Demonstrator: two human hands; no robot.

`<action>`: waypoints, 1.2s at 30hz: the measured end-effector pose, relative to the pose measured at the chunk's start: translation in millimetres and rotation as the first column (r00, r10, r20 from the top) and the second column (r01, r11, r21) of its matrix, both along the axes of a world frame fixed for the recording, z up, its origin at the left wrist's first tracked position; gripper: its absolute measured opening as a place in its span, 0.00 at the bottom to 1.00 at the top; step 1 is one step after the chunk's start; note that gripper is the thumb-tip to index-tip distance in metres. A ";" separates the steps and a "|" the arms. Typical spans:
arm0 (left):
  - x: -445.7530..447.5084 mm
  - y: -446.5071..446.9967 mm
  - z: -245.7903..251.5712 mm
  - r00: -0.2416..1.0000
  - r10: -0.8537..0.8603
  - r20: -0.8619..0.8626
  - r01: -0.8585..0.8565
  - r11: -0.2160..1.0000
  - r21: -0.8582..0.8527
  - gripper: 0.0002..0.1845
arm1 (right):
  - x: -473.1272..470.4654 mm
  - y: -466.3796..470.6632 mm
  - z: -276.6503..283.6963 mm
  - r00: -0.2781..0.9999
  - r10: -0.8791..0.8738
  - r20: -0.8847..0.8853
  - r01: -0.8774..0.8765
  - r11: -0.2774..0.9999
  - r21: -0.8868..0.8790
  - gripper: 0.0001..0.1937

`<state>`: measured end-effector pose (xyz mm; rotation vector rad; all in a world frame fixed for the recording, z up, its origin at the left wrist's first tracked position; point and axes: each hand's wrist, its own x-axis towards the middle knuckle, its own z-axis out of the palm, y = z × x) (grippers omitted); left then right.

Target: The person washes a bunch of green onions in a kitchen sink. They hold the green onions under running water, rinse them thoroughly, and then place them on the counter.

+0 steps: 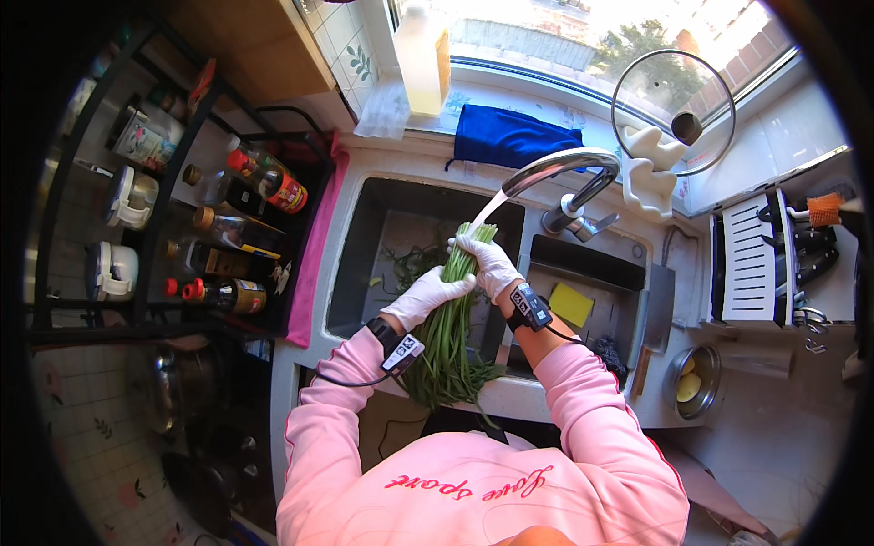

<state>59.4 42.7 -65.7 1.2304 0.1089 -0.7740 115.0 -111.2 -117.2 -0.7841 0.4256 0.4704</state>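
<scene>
A bunch of long green leafy stalks [447,334] is gripped by both hands over the larger sink basin [369,205]. My left hand [427,293], in a white glove, wraps the stalks from the left. Higher up, my right hand [490,261], gloved too, holds them near their cut ends. Water from the chrome faucet [563,167] runs onto those ends. The leafy tips hang toward me over the sink's front edge. Loose green scraps [416,263] lie on the basin floor, partly hidden behind my hands.
The smaller basin holds a yellow sponge [571,304] and a dark scrubber [608,353]. A cleaver [657,310] rests along its right edge, near a metal bowl [695,382]. Left stands a black rack of bottles [235,228]. A blue cloth [515,136] and glass lid [672,112] are behind.
</scene>
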 end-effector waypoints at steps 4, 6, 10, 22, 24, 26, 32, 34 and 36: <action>12.3 3.0 2.5 0.996 -0.057 -0.063 0.060 0.997 0.054 0.21 | -0.1 -5.1 -2.7 0.999 0.009 0.050 -0.014 0.995 0.099 0.16; 17.3 7.0 3.6 0.976 -0.046 -0.212 0.040 0.999 -0.033 0.21 | -1.0 -11.0 -2.0 0.998 0.050 0.028 -0.055 0.975 0.216 0.20; 21.4 11.9 4.7 0.973 -0.051 -0.226 0.045 0.998 -0.034 0.19 | -5.7 -15.5 1.1 0.988 0.100 0.121 -0.138 0.923 0.359 0.24; 18.8 7.9 -8.2 0.984 -0.070 -0.163 0.095 0.983 0.155 0.19 | -5.4 7.2 -17.2 0.992 -0.028 -0.124 0.062 0.957 0.282 0.15; 18.4 8.8 -7.9 0.977 -0.050 -0.206 0.078 0.988 0.131 0.19 | -5.3 6.6 -16.8 0.993 -0.002 -0.122 0.040 0.950 0.309 0.16; 19.1 10.5 -6.2 0.972 -0.067 -0.226 0.081 0.995 0.050 0.19 | -6.8 2.6 -12.1 0.996 0.038 -0.080 -0.007 0.934 0.357 0.20; 11.0 11.2 -0.2 0.951 -0.085 -0.298 0.069 0.996 -0.064 0.21 | -15.9 2.1 5.9 0.998 0.049 0.037 -0.059 0.941 0.332 0.29; 3.6 7.4 -0.9 0.945 -0.081 -0.318 0.030 0.986 -0.161 0.24 | -14.2 7.0 7.2 0.999 0.047 -0.017 -0.041 0.969 0.242 0.27; -2.8 3.0 -2.2 0.952 -0.029 -0.306 -0.011 0.992 -0.129 0.24 | -14.4 11.6 7.4 0.997 0.056 -0.053 -0.046 0.984 0.170 0.26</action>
